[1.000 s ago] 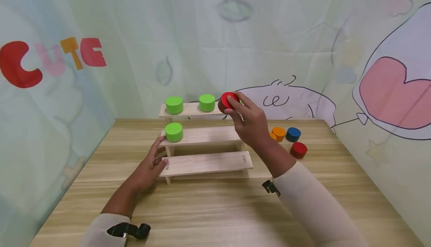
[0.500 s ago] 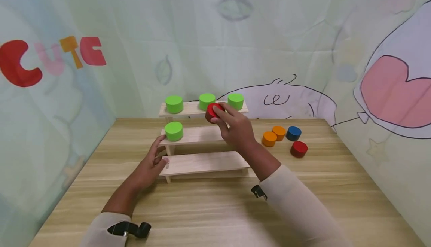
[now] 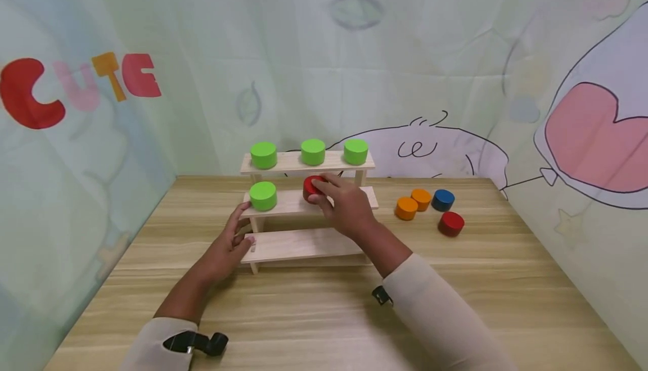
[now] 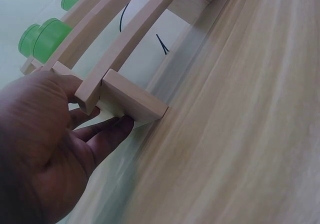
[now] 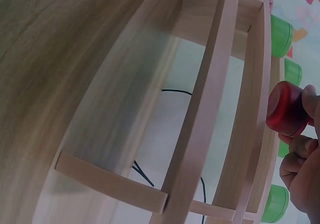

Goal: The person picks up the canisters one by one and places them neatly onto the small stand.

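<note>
A three-tier wooden stand (image 3: 304, 244) rises in steps on the table. My left hand (image 3: 225, 250) holds its left end; in the left wrist view the fingers of the left hand (image 4: 65, 134) lie against the side support and front shelf. My right hand (image 3: 349, 205) pinches a red cylinder block (image 3: 311, 189) at the middle shelf. In the right wrist view that red block (image 5: 287, 109) is tilted between thumb and fingers; whether it touches the shelf I cannot tell. One green cylinder block (image 3: 263, 196) sits at the middle shelf's left end, with three more green blocks (image 3: 313, 152) along the top shelf.
Right of the stand on the table lie two orange blocks (image 3: 406, 208), a blue block (image 3: 442, 200) and another red block (image 3: 451, 224). A printed curtain (image 3: 304, 67) hangs behind and at both sides of the table (image 3: 314, 315).
My right hand has carried the red block left and down from in front of the top shelf to the middle shelf. The left hand stays on the stand's left end.
</note>
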